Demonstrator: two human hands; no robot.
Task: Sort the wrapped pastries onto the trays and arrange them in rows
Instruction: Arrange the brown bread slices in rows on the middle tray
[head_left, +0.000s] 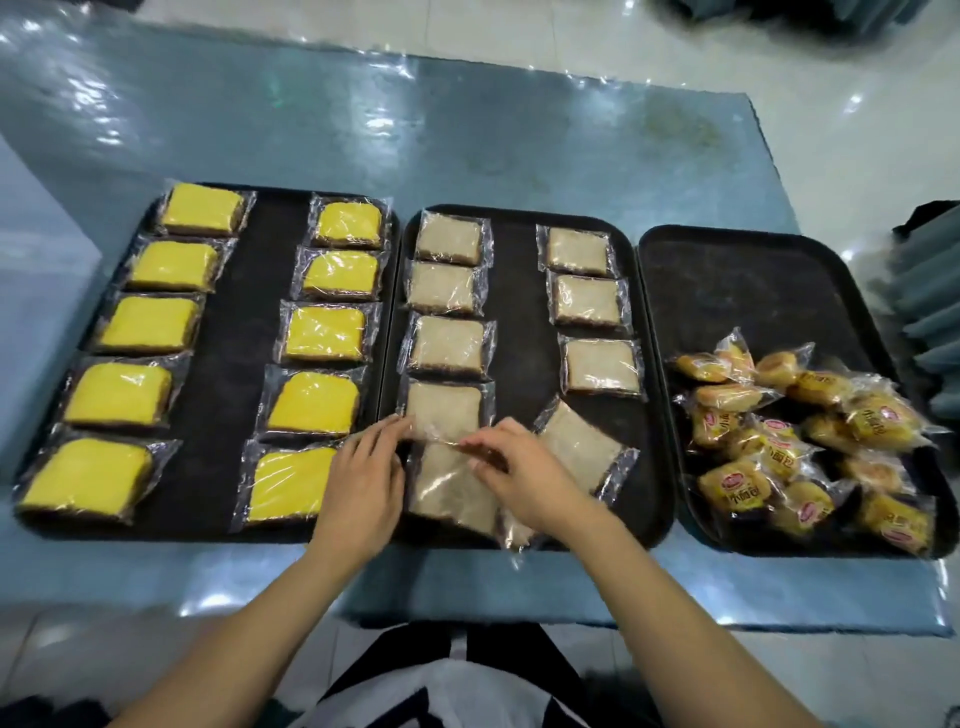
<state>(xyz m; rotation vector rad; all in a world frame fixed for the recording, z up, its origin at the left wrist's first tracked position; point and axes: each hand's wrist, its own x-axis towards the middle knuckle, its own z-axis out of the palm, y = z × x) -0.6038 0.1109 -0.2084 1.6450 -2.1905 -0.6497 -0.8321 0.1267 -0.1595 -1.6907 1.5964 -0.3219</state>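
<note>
Three black trays lie side by side. The left tray (228, 332) carries yellow wrapped pastries (324, 332) in two columns. On the middle tray (514, 312) brown wrapped pastries (447, 345) form two columns. At its near edge lies one more brown pastry (452, 488); my left hand (363, 483) and my right hand (519, 473) pinch the far edge of its clear wrapper. Another brown pastry (579, 447) lies tilted just right of my right hand. The right tray (748, 291) holds a loose pile of small golden wrapped buns (795, 441) in its near half.
The trays rest on a blue table (415, 130) covered with shiny plastic film. The far half of the right tray is bare. A stack of dark objects (930, 312) stands at the right edge. Pale floor shows beyond the table.
</note>
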